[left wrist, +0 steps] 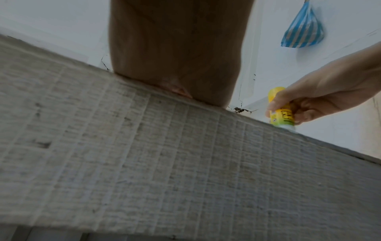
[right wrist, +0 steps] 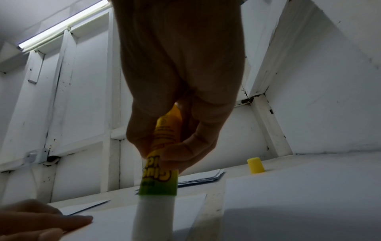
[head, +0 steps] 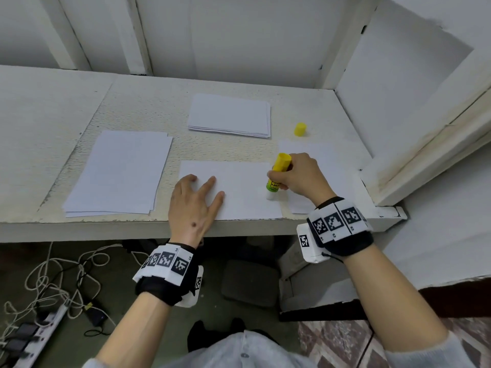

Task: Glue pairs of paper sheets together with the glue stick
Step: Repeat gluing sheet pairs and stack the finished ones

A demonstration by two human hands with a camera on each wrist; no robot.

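Gluing step: right hand (head: pixel 300 176) fingers wrapped on glue stick (head: pixel 277 173), tip down on sheet (head: pixel 239 189) (right edge). Left hand (head: pixel 194 203) flat, fingers spread, pinning it. Next, probably: strokes across.

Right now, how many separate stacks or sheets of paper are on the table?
4: a stack at far centre, a stack at left, one sheet under the left hand, one sheet under the right hand.

White table (head: pixel 148 107) — two paper stacks (head: pixel 118 172) (head: pixel 229 115), loose sheets (head: pixel 244 192), yellow cap (head: pixel 300 129).
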